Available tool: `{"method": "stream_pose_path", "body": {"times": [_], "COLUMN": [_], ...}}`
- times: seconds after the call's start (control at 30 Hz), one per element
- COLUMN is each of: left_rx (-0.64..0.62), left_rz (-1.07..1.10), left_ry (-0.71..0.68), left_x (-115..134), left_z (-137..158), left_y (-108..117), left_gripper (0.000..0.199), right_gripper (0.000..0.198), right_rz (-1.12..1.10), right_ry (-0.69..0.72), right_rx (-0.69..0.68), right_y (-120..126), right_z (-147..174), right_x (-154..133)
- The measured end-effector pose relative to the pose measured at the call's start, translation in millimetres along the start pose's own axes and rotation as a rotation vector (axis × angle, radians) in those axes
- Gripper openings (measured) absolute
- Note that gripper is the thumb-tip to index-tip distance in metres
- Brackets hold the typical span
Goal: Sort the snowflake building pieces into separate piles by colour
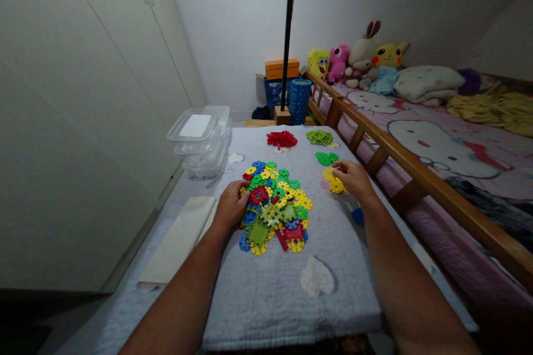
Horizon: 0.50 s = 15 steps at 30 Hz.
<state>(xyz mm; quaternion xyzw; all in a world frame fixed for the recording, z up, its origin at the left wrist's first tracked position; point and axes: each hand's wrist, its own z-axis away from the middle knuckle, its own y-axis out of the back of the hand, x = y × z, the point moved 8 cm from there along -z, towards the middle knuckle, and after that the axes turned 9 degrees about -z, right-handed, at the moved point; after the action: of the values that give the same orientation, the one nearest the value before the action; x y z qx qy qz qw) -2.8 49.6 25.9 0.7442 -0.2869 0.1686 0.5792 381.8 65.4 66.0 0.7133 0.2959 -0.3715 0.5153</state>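
A mixed pile of plastic building pieces (272, 199) in yellow, green, blue and red lies mid-table. At its left edge my left hand (233, 203) touches the pieces, thumb and fingers slightly apart. To the right, my right hand (353, 178) pinches a yellow notched disc (328, 173) at its edge. Another yellow notched disc (337, 186) lies just below that one, close to the fingers. Beyond the hand is a small group of green notched discs (326, 158). A blue disc (358, 216) lies partly hidden by my right forearm.
Red pieces (282, 139) and light green pieces (319, 137) form heaps at the table's far end. Clear plastic boxes (200, 144) are stacked at left, behind a folded beige cloth (179, 241). A wooden bed rail (375, 127) runs along the right side.
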Motion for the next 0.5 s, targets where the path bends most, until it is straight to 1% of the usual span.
{"method": "stream_pose_path", "body": {"times": [0.07, 0.17, 0.23, 0.3, 0.43, 0.5], "left_rx": [-0.003, -0.008, -0.007, -0.007, -0.015, -0.012], "left_rz": [-0.007, -0.016, -0.018, -0.021, -0.03, -0.034], "left_ry": [0.0, 0.001, 0.0, -0.002, -0.007, -0.009], "left_x": [-1, -1, -1, -1, -2, -2], "left_z": [-1, -2, -2, -2, -2, -3], "left_y": [-1, -2, -2, -2, -2, -2], "left_gripper": [0.03, 0.031, 0.032, 0.032, 0.034, 0.034], "right_gripper": [0.021, 0.015, 0.013, 0.012, 0.015, 0.017], "right_rz": [0.029, 0.04, 0.048, 0.098, 0.296, 0.357], "right_ry": [-0.051, -0.101, -0.108, -0.102, -0.072, -0.05], "right_rx": [0.012, -0.021, -0.031, -0.01, 0.096, 0.14], "right_y": [24, 40, 43, 44, 44, 42], "right_z": [2, 8, 12, 13, 11, 11], "right_x": [19, 40, 47, 49, 47, 44]}}
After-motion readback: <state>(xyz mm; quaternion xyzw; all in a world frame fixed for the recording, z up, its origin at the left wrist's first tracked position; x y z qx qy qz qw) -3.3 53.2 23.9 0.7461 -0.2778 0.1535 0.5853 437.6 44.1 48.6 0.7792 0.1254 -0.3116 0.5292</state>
